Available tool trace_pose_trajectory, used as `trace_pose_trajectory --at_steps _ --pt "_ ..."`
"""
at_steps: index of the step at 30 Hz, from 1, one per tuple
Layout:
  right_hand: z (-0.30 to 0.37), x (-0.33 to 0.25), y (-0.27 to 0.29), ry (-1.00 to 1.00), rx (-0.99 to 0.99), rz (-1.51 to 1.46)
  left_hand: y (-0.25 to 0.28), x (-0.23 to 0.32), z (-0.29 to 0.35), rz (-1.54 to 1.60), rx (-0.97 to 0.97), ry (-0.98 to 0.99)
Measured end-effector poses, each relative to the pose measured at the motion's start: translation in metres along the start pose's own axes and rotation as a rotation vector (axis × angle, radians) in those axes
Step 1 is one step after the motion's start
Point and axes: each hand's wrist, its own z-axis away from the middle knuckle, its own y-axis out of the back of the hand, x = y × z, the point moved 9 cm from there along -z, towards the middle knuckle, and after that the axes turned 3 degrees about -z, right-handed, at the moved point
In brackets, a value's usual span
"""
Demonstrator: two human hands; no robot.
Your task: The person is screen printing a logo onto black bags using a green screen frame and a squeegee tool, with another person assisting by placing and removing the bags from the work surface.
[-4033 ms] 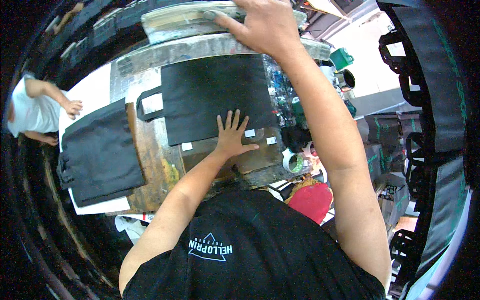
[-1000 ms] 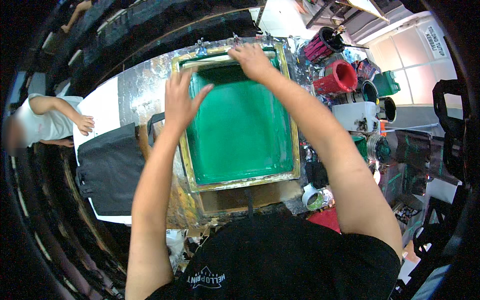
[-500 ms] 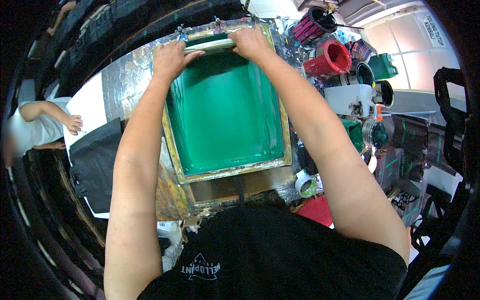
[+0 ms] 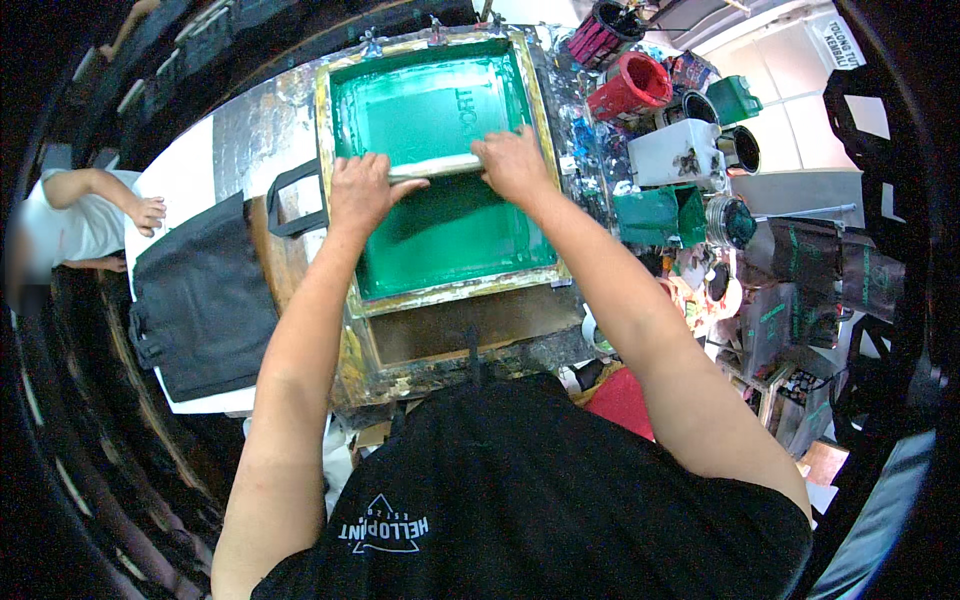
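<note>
Both my hands grip a pale-handled squeegee (image 4: pixel 440 168) laid across the middle of a screen-printing frame (image 4: pixel 455 292). My left hand (image 4: pixel 362 195) closes on its left end, thumb stretched along the handle. My right hand (image 4: pixel 515 168) wraps the right end. Green ink coats the screen mesh (image 4: pixel 410 120), and faint lettering shows in it beyond the squeegee. The blade is hidden under the handle, with a dark shadow on the near side.
A black fabric bag (image 4: pixel 200 310) lies left on a white sheet, its handle beside the frame. A co-worker's hand (image 4: pixel 147 214) rests near it. Right stand a red bucket (image 4: pixel 630 87), a green container (image 4: pixel 660 215) and a white jerrycan (image 4: pixel 675 155). Metal clamps (image 4: pixel 436 32) line the far edge.
Both hands have drawn the squeegee toward me from the frame's far end to its middle. The far mesh with its lettering is now exposed. The view has shifted slightly.
</note>
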Motion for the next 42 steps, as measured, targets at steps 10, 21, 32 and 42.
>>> trace_pose_trajectory --at_steps 10,21,32,42 --pt "0.111 -0.054 0.002 -0.036 -0.050 0.002 0.037 0.055 0.096 0.072 -0.022 0.006" --pt "0.147 -0.070 -0.002 -0.087 -0.148 -0.033 0.047 0.070 0.128 0.090 -0.203 0.075" --pt "0.177 -0.109 0.015 0.073 -0.007 0.065 0.037 -0.006 0.246 0.120 -0.112 0.515" --pt "0.185 -0.121 0.008 -0.009 0.087 -0.093 0.003 -0.025 0.257 0.259 -0.160 0.557"
